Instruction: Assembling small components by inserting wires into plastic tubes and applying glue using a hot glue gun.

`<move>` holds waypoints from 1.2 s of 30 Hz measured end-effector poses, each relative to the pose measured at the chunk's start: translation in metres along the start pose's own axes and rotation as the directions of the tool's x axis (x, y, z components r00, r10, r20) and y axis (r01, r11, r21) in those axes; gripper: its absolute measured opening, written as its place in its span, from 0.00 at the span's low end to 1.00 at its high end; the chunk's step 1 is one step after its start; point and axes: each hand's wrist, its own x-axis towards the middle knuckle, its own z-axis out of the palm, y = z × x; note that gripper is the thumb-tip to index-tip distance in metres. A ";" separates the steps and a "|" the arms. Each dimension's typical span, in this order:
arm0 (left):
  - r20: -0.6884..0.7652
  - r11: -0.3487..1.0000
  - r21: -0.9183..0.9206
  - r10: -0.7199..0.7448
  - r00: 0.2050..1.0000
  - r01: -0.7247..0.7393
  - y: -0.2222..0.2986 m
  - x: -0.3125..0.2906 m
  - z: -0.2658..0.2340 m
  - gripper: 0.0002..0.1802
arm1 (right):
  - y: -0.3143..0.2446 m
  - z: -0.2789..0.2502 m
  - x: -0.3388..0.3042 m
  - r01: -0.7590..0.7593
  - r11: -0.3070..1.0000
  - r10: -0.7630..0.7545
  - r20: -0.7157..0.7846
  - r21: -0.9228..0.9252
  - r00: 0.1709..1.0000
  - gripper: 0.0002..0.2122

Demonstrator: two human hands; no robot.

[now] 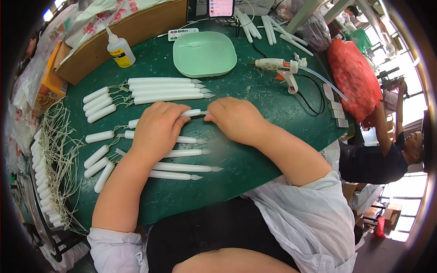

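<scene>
In the head view, a person in white sleeves worked at a green table [241,170], both bare hands meeting over a white candle-shaped stick [191,113] near the table's middle. The left hand [159,120] gripped the stick, thumb below and fingers curled over it. The right hand [236,119] pinched the stick's pale end piece [205,112] between thumb and fingers, which hid most of it.

Beyond the hands lay a row of similar sticks [166,90] with flame-shaped tips; nearer the person, more sticks [186,153] passed partly out of sight behind the left hand and forearm. Short white cylinders [101,114] sat to their left, some joined to the sticks by thin wires. At the table's left edge, a stack of short cylinders [42,179] stood beside a tangle of pale wires [59,154].

Farther back were a mint-green tray [205,52], a squeeze bottle [120,50] with a yellow label, a remote control [183,34] and a lit phone [221,8]. A white glue gun [276,65] rested right of the tray, near a red plastic bag [355,75]. A co-worker in dark clothing [378,157] appeared at far right.
</scene>
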 end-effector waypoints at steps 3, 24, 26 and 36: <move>-0.001 0.999 0.011 0.038 0.999 -0.038 -0.001 0.000 0.000 0.10 | -0.001 0.000 0.000 -0.007 1.000 0.007 0.015 0.013 1.000 0.10; 0.170 0.987 -0.137 -0.060 0.984 0.084 0.006 -0.003 -0.005 0.08 | -0.009 0.002 0.001 0.059 0.990 -0.065 0.040 0.127 0.997 0.07; 0.170 0.986 -0.143 -0.057 0.984 0.082 0.006 0.000 -0.004 0.08 | -0.009 0.001 0.002 0.073 0.991 -0.077 0.036 0.116 0.996 0.07; -0.168 0.979 0.179 0.129 0.977 -0.099 0.014 -0.008 -0.017 0.16 | -0.011 -0.018 0.008 -0.023 0.989 0.032 0.061 -0.145 0.998 0.11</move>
